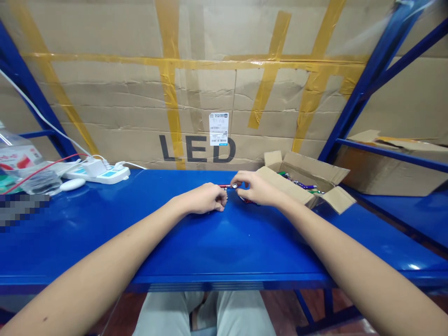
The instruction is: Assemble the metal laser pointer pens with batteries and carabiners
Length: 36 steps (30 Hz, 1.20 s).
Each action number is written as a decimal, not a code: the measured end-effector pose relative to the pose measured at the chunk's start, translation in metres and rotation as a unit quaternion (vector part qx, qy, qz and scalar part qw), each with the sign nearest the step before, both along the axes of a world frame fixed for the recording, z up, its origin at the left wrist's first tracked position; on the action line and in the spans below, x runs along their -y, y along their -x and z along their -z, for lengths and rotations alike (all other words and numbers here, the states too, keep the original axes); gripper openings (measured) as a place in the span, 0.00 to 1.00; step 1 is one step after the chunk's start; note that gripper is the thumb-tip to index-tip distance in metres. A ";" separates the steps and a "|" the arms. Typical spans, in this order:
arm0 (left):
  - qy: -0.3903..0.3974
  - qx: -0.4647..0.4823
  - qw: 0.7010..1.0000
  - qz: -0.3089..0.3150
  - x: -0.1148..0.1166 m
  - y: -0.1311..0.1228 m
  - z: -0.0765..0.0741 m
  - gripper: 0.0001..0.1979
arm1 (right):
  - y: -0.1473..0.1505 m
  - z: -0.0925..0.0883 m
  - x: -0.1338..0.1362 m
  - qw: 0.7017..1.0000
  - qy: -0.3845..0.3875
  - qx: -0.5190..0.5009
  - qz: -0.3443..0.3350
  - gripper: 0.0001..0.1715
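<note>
My left hand (207, 198) is closed, its fingers curled near the tabletop, by the left end of a slim red metal tube (224, 186). Small silvery bits, perhaps a chain, show at its fingertips; the rest of its grip is hidden. My right hand (257, 187) has thumb and forefinger bent around the tube's round silver end (234, 185). Beneath this hand lie some small red and dark pieces (247, 200), partly covered by it. To its right stands an open cardboard box (304, 167) with several shiny purple, green and silver slim items (306, 185) inside.
Both forearms reach across a blue metal table (210, 247). At left are a white power strip (110, 174) with plugs and cables, and a clear plastic bottle (21, 158). A large cardboard carton (133, 107) marked LED stands behind. Blue frame posts (360, 93) flank the table.
</note>
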<state>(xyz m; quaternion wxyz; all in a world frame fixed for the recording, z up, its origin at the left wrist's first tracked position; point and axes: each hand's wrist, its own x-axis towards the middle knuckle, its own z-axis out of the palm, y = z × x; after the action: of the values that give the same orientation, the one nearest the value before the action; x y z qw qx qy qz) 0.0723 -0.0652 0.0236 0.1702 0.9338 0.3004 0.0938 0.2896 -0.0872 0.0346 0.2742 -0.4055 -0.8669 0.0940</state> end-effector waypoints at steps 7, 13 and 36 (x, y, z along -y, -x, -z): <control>-0.007 -0.001 1.000 0.004 0.002 -0.002 -0.002 0.03 | -0.002 0.003 -0.004 1.000 0.001 0.008 0.022 0.16; 0.031 0.037 0.999 -0.016 0.001 -0.002 0.000 0.03 | -0.001 0.004 -0.003 0.998 0.013 0.011 0.053 0.13; -0.205 0.226 0.952 0.022 0.003 -0.007 -0.003 0.06 | 0.005 0.002 0.002 0.991 0.110 -0.079 -0.005 0.05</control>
<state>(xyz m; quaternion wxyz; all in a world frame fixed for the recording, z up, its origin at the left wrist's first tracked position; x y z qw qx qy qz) 0.0795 -0.0679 0.0270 0.0405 0.9094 0.2073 0.3584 0.2851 -0.0892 0.0324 0.2949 -0.4202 -0.8291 0.2216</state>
